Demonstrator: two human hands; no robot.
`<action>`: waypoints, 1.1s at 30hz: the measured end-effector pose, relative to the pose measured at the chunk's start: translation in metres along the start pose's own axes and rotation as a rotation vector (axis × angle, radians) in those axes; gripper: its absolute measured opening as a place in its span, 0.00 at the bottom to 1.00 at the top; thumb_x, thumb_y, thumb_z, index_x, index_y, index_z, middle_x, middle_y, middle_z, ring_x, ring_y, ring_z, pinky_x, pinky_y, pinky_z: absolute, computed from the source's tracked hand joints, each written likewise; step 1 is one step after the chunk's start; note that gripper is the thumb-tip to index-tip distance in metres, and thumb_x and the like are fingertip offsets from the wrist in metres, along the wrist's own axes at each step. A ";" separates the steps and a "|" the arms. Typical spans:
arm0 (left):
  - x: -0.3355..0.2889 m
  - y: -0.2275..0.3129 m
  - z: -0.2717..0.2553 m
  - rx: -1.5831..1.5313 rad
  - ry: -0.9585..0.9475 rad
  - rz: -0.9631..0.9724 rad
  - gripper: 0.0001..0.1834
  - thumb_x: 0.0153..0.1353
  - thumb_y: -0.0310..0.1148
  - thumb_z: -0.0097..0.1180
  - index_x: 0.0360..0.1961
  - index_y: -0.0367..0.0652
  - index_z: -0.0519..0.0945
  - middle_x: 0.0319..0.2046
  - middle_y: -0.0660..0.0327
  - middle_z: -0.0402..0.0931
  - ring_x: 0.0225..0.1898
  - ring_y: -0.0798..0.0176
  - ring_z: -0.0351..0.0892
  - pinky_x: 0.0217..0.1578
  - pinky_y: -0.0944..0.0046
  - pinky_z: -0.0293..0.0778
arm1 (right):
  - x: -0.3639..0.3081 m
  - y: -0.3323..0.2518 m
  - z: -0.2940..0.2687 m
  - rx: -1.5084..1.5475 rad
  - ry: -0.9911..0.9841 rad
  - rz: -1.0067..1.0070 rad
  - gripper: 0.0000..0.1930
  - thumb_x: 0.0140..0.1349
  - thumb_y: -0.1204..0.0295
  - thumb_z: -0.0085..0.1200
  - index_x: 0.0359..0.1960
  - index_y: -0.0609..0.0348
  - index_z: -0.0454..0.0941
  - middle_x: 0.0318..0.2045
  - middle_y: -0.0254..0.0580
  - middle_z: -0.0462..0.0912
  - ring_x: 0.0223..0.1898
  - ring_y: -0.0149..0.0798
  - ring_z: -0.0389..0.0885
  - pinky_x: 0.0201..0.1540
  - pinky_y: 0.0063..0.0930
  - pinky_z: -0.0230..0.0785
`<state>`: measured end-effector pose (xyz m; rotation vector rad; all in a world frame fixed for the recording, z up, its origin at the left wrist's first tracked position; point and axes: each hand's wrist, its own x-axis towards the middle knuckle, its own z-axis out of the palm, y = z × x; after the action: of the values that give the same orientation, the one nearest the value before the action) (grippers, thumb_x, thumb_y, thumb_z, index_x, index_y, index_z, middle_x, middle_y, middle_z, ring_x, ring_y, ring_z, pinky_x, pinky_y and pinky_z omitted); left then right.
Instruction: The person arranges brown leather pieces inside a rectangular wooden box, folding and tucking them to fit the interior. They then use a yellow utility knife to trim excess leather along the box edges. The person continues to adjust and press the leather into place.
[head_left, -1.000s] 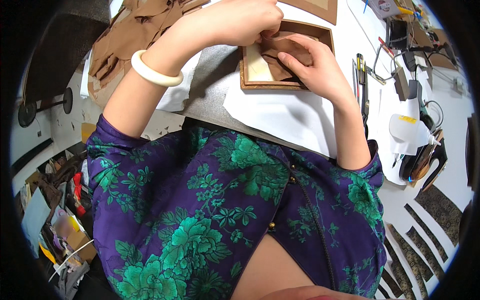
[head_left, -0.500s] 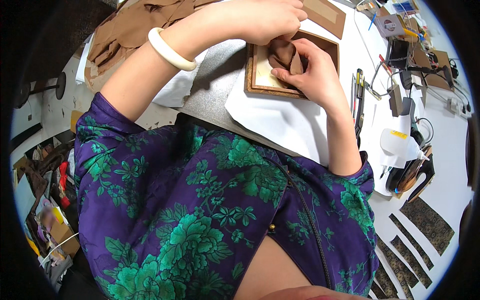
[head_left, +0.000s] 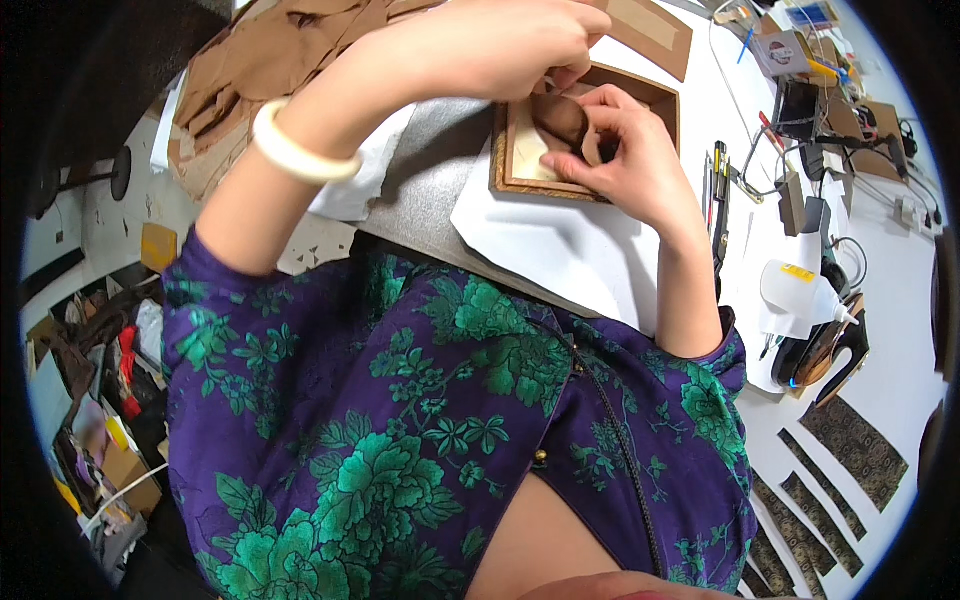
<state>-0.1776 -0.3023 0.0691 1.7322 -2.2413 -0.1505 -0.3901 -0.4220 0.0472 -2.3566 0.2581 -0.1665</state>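
A shallow box with a brown patterned outer edge [head_left: 540, 187] sits on white paper, with a pale floor inside. Bunched brown cloth [head_left: 562, 118], soft and folded, rises from its interior. My right hand [head_left: 640, 160] curls round the near right side of this cloth, thumb at the bottom and fingers above. Over the box's far left corner, my left hand [head_left: 510, 48] is closed, its bent fingertips pinching at the upper end of the cloth; they are partly hidden. A cream bangle [head_left: 300, 155] circles my left forearm.
Crumpled brown sheets [head_left: 270, 70] lie left of the box. Behind it rests a brown frame-like panel [head_left: 645, 35]. Pens and a cutter [head_left: 718, 190], a white squeeze bottle [head_left: 800, 290], cables and dark patterned strips [head_left: 820, 490] occupy the right side.
My left hand and forearm have shifted slightly down and left, and the bangle has slid toward the elbow. The cloth has turned a little in my right hand, which stays nearly in place.
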 end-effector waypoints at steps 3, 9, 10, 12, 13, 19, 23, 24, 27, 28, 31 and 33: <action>-0.017 0.025 -0.002 -0.209 0.117 0.054 0.23 0.55 0.19 0.58 0.53 0.42 0.84 0.48 0.57 0.83 0.58 0.51 0.76 0.61 0.52 0.67 | -0.006 0.005 -0.009 0.106 -0.114 -0.078 0.25 0.57 0.53 0.79 0.31 0.67 0.86 0.57 0.56 0.83 0.60 0.57 0.81 0.62 0.44 0.74; -0.061 0.043 0.000 -0.117 0.034 -0.030 0.27 0.59 0.32 0.54 0.61 0.39 0.83 0.50 0.53 0.82 0.62 0.46 0.74 0.72 0.38 0.58 | -0.015 -0.003 -0.018 0.175 -0.213 -0.124 0.16 0.64 0.56 0.75 0.43 0.55 0.94 0.60 0.56 0.85 0.63 0.50 0.80 0.64 0.42 0.73; -0.062 0.046 0.000 -0.074 0.046 -0.022 0.26 0.60 0.33 0.54 0.61 0.40 0.84 0.49 0.53 0.81 0.62 0.46 0.73 0.75 0.34 0.55 | -0.011 0.001 -0.027 0.280 -0.279 -0.056 0.14 0.67 0.60 0.73 0.43 0.58 0.94 0.61 0.52 0.85 0.61 0.44 0.82 0.62 0.39 0.74; -0.058 0.051 0.002 -0.044 0.025 -0.019 0.24 0.64 0.39 0.56 0.58 0.40 0.86 0.47 0.53 0.80 0.63 0.46 0.73 0.78 0.31 0.49 | -0.003 0.000 -0.030 0.365 -0.121 0.121 0.13 0.73 0.67 0.67 0.46 0.67 0.89 0.44 0.44 0.92 0.41 0.30 0.86 0.43 0.29 0.80; -0.055 0.052 0.003 -0.029 0.015 -0.016 0.23 0.67 0.41 0.57 0.57 0.40 0.87 0.46 0.53 0.79 0.63 0.45 0.73 0.80 0.29 0.47 | 0.003 -0.002 -0.031 0.211 -0.046 0.081 0.12 0.74 0.68 0.66 0.47 0.66 0.88 0.39 0.43 0.91 0.37 0.30 0.86 0.41 0.29 0.79; -0.047 0.052 0.008 0.092 0.052 -0.030 0.33 0.68 0.64 0.62 0.35 0.39 0.91 0.51 0.54 0.79 0.63 0.46 0.74 0.79 0.28 0.48 | 0.040 0.005 -0.016 -0.325 0.045 -0.257 0.10 0.69 0.69 0.63 0.49 0.55 0.89 0.31 0.52 0.89 0.34 0.54 0.89 0.41 0.45 0.81; -0.047 0.051 0.008 0.094 0.055 -0.036 0.36 0.66 0.66 0.62 0.30 0.36 0.89 0.52 0.55 0.80 0.64 0.46 0.74 0.79 0.28 0.48 | 0.053 0.013 -0.003 -0.398 -0.019 -0.311 0.07 0.67 0.69 0.62 0.42 0.57 0.85 0.26 0.53 0.87 0.34 0.59 0.88 0.39 0.54 0.77; -0.047 0.050 0.010 0.086 0.063 -0.023 0.36 0.66 0.66 0.62 0.30 0.36 0.89 0.52 0.55 0.80 0.64 0.46 0.74 0.79 0.28 0.48 | 0.055 0.017 -0.002 -0.400 -0.018 -0.327 0.07 0.67 0.69 0.62 0.42 0.57 0.85 0.26 0.53 0.86 0.33 0.59 0.87 0.38 0.54 0.77; -0.046 0.049 0.013 0.066 0.074 0.005 0.35 0.66 0.65 0.62 0.30 0.37 0.89 0.50 0.56 0.82 0.64 0.47 0.75 0.80 0.28 0.48 | 0.057 0.021 -0.002 -0.418 -0.027 -0.342 0.08 0.66 0.69 0.61 0.42 0.57 0.86 0.27 0.52 0.87 0.34 0.58 0.89 0.39 0.52 0.79; -0.046 0.049 0.013 0.064 0.067 0.008 0.35 0.67 0.65 0.62 0.30 0.37 0.88 0.49 0.57 0.83 0.63 0.47 0.76 0.80 0.28 0.48 | 0.057 0.017 -0.005 -0.430 -0.034 -0.325 0.09 0.65 0.69 0.61 0.43 0.57 0.87 0.29 0.52 0.88 0.36 0.56 0.90 0.41 0.51 0.81; -0.045 0.050 0.016 0.075 0.055 0.009 0.34 0.67 0.65 0.62 0.30 0.38 0.87 0.43 0.59 0.84 0.62 0.48 0.77 0.80 0.27 0.46 | 0.055 0.016 -0.007 -0.448 -0.042 -0.314 0.10 0.64 0.69 0.60 0.43 0.57 0.88 0.31 0.52 0.90 0.38 0.55 0.92 0.42 0.49 0.82; -0.045 0.050 0.017 0.086 0.054 0.010 0.34 0.67 0.65 0.62 0.30 0.39 0.86 0.39 0.59 0.84 0.62 0.48 0.78 0.80 0.26 0.46 | 0.053 0.017 -0.008 -0.445 -0.030 -0.313 0.10 0.64 0.69 0.60 0.43 0.56 0.88 0.30 0.51 0.90 0.38 0.55 0.92 0.41 0.49 0.82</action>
<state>-0.2191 -0.2476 0.0589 1.7458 -2.2482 -0.0041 -0.3428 -0.4523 0.0434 -2.8303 -0.1044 -0.2424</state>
